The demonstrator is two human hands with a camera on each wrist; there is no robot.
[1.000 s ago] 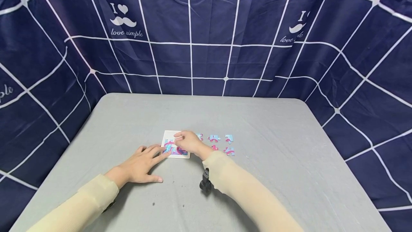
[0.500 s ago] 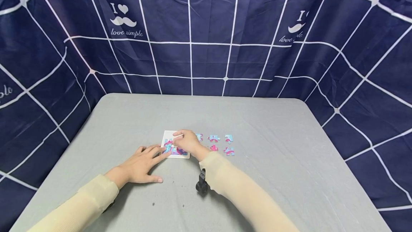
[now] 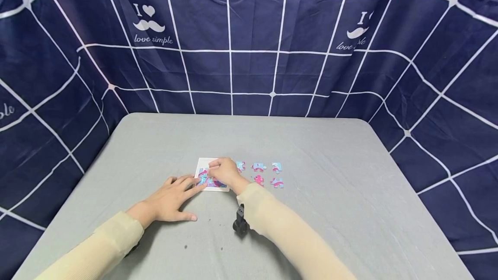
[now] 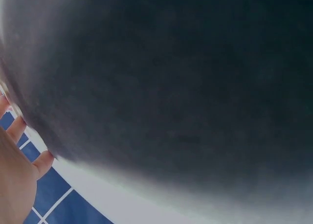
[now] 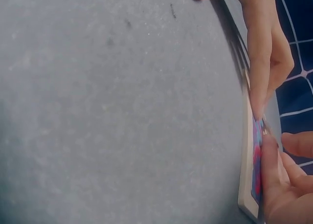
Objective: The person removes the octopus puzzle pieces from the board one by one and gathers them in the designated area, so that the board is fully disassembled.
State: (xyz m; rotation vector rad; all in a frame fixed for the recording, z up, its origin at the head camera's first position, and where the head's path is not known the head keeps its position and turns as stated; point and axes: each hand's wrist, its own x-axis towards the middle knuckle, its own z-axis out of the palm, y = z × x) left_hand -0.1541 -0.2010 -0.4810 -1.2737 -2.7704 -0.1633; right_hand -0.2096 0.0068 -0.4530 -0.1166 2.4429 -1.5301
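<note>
A white-framed jigsaw puzzle board (image 3: 203,161) lies near the middle of the grey table, its lower part filled with blue, pink and purple pieces. My left hand (image 3: 170,198) is spread flat, with its fingertips on the board's left and front edge and the thumb out on the table. Over the board, my right hand (image 3: 227,173) pinches a small puzzle piece (image 5: 266,131), mostly hidden by thumb and fingers and right down at the picture. In the right wrist view, a left fingertip (image 5: 259,111) presses the board close beside it.
Several loose puzzle pieces (image 3: 258,167) lie in two rows right of the board, the nearest ones partly behind my right hand. The grey table (image 3: 330,193) runs back to a dark blue curtain (image 3: 249,33) with white grid lines, which also rises on both sides.
My right hand has shifted slightly left, and the piece in it, its pale edge visible before, now sits lower at the picture. My left hand stays in place.
</note>
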